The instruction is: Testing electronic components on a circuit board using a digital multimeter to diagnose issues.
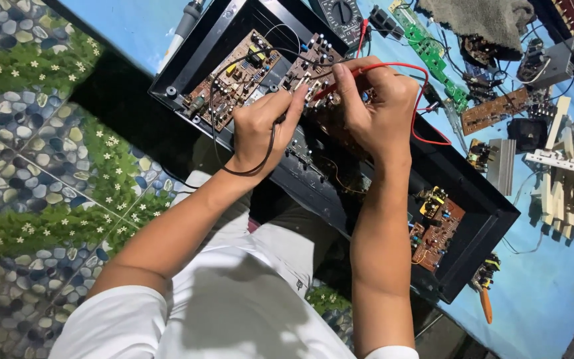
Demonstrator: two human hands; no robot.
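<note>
My left hand (264,126) pinches a black test probe with its black lead (247,171) looping below the wrist. My right hand (377,106) grips a red test probe, its red lead (426,83) curving around the wrist. Both probe tips touch a brown circuit board (307,70) inside an open black chassis (473,219). A second brown board (234,76) sits to the left in the chassis, and a smaller one (433,229) lies at its near right end. A black multimeter (341,16) rests at the top.
A blue work surface (539,292) holds a green circuit board (433,50), a brown board (493,110), loose components, cream plastic parts (569,173) and a grey cloth (479,20). An orange-handled tool (485,309) lies near the chassis. Pebble-patterned floor (28,166) spreads left.
</note>
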